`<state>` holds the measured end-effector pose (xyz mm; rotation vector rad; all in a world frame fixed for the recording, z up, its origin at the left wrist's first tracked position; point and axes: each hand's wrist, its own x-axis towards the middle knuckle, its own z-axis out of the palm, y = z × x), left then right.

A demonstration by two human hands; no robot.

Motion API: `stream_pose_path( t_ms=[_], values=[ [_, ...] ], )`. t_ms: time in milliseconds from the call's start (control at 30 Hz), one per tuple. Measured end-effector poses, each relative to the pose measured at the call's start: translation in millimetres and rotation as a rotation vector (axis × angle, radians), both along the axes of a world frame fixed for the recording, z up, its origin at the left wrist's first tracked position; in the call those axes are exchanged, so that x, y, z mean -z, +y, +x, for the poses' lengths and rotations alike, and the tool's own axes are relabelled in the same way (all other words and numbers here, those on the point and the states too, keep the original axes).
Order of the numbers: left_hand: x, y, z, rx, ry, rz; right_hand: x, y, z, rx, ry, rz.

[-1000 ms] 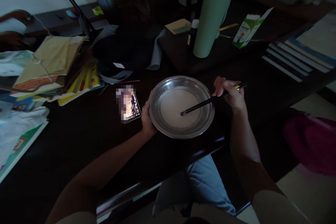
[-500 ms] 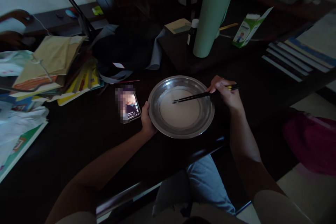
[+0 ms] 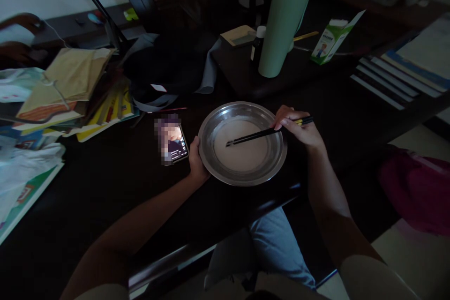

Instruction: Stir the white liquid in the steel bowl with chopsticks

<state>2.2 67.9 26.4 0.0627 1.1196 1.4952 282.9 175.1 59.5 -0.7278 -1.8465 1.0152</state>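
Observation:
A round metal basin (image 3: 211,164) rests on the dark table, with a pale, milky mixture (image 3: 242,157) in its bottom. My left hand (image 3: 197,161) grips the basin's left rim, thumb on top and the other fingers hidden beneath. In my right hand (image 3: 297,126), above the right rim, is a pair of black chopsticks (image 3: 253,137) with gold bands near the upper ends. Their tips point left and reach the pale mixture around its middle. Just left of my left hand lies a phone (image 3: 177,145) with its screen lit.
Behind the basin stand a tall green flask (image 3: 288,18), a dark bottle (image 3: 259,44) and a green-white carton (image 3: 330,42). A black bag (image 3: 165,65) and piled papers (image 3: 70,75) occupy the left. Stacked books (image 3: 390,79) lie at right.
My right hand has shifted slightly left with the chopsticks. Their tips have moved left and a little nearer to me in the mixture. My left hand and the basin stay put.

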Motion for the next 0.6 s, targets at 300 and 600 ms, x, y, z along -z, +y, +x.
stream_pose_path(
  t_ms=[300, 600],
  values=[
    [6.0, 0.2, -1.2, -0.003, -0.014, 0.033, 6.6, 3.2, 0.6, 0.189, 0.295, 0.020],
    [-2.6, -0.5, 0.6, -0.008, 0.013, -0.005, 0.5, -0.5, -1.2, -0.015, -0.005, -0.003]
  ],
)
